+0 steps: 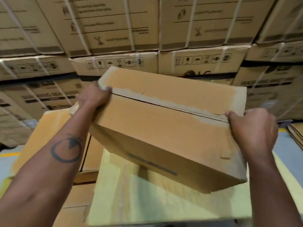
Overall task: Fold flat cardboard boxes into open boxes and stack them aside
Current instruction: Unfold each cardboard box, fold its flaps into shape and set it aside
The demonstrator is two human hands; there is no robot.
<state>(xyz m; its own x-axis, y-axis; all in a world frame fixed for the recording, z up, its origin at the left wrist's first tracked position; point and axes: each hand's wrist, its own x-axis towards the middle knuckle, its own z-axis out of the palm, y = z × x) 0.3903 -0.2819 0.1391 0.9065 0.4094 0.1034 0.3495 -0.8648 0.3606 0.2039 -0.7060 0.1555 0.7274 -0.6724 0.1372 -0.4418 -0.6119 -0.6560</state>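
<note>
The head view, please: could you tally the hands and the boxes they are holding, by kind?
Hands: 2, left hand and right hand
Folded box held up by both: 1
Total: 3

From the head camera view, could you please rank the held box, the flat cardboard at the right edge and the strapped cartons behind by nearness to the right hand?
1. Held box, gripped by the right hand.
2. Flat cardboard, right edge, low.
3. Strapped cartons, stacked behind.

Left hand (96,97) and right hand (252,128) grip a folded cardboard box (164,128) by opposite ends
</note>
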